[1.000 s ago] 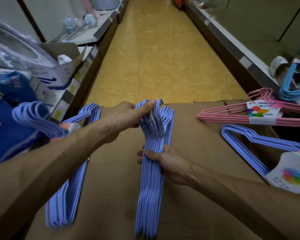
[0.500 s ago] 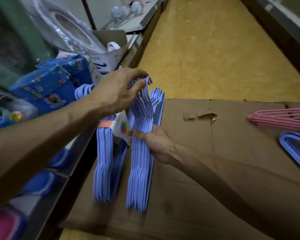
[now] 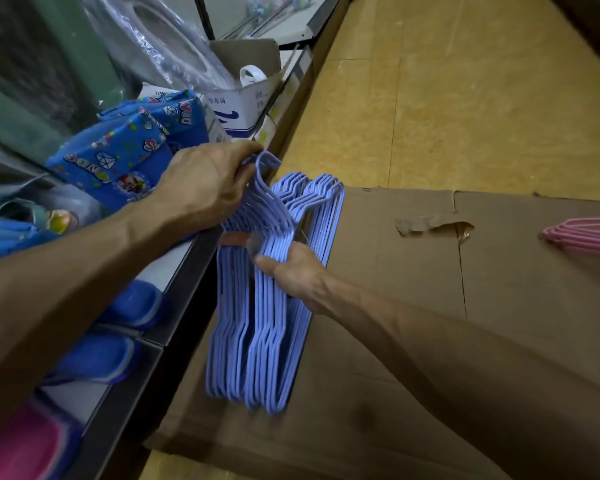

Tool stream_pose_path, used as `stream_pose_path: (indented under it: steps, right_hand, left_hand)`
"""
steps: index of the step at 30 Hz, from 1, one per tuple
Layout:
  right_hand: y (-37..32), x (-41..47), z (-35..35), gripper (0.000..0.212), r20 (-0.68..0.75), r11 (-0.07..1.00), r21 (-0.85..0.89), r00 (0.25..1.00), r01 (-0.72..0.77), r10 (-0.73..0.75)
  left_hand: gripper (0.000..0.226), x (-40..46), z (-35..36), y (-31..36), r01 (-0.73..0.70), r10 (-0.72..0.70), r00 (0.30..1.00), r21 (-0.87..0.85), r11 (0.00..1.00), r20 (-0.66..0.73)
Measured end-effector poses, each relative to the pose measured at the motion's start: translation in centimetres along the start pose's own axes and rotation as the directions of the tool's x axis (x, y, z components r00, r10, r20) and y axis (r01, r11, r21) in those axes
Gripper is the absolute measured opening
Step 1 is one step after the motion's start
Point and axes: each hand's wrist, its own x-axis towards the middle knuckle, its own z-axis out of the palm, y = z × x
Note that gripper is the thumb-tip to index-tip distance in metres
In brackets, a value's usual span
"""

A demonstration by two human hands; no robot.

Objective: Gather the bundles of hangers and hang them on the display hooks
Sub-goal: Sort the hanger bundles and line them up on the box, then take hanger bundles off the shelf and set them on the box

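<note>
Left hand [image 3: 205, 188] grip pinches hooks of lavender-blue wire hanger bundles [image 3: 267, 306]; right hand [image 3: 295, 271] grip curls round their shoulders. Bundles overhang flattened brown cardboard sheet [image 3: 430, 306] edge beside dark shelf rim [image 3: 174, 299]. Yellow floor [image 3: 465, 98] open beyond.

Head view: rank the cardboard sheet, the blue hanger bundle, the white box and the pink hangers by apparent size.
1. Cardboard sheet
2. Blue hanger bundle
3. White box
4. Pink hangers

The pink hangers are cut off at the frame edge, so their rank is unsure.
</note>
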Motion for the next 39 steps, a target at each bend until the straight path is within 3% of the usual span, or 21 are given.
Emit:
stream_pose_path:
  steps: [1,7,14,19,30,39]
  right_hand:
    - [0.0,-0.2,-0.3,0.034,0.014,0.999,-0.039,1.0,-0.002,0.003]
    - [0.2,-2.7,-2.8,0.032,0.033,0.999,-0.033,0.999,0.031,-0.03]
    - [3.0,-6.5,-7.1,0.032,-0.083,0.943,-0.317,0.987,0.103,-0.136]
    - [4.7,-10.8,-11.2,0.026,-0.1,0.89,-0.441,0.98,0.114,-0.175]
    - [6.9,-20.4,-19.5,0.021,-0.268,0.883,-0.469,0.951,0.011,-0.154]
    - [11.3,-31.0,-26.6,0.017,-0.531,0.829,-0.513,0.841,-0.223,-0.102]
  left_hand:
    - [0.031,0.0,0.1,-0.1,-0.007,0.007,1.0,0.008,1.0,0.012]
    - [0.042,0.4,0.3,1.6,0.036,-0.036,0.999,-0.031,0.999,0.026]
    - [0.03,0.6,-0.2,6.9,-0.051,0.021,0.994,-0.288,0.956,-0.108]
    - [0.022,-0.2,0.0,12.0,-0.103,0.076,0.994,-0.485,0.868,-0.075]
    - [0.017,1.8,-0.8,23.4,-0.112,0.157,0.988,-0.69,0.715,0.002]
    - [0.017,1.0,-0.7,32.6,-0.141,0.367,0.925,-0.805,0.576,0.101]
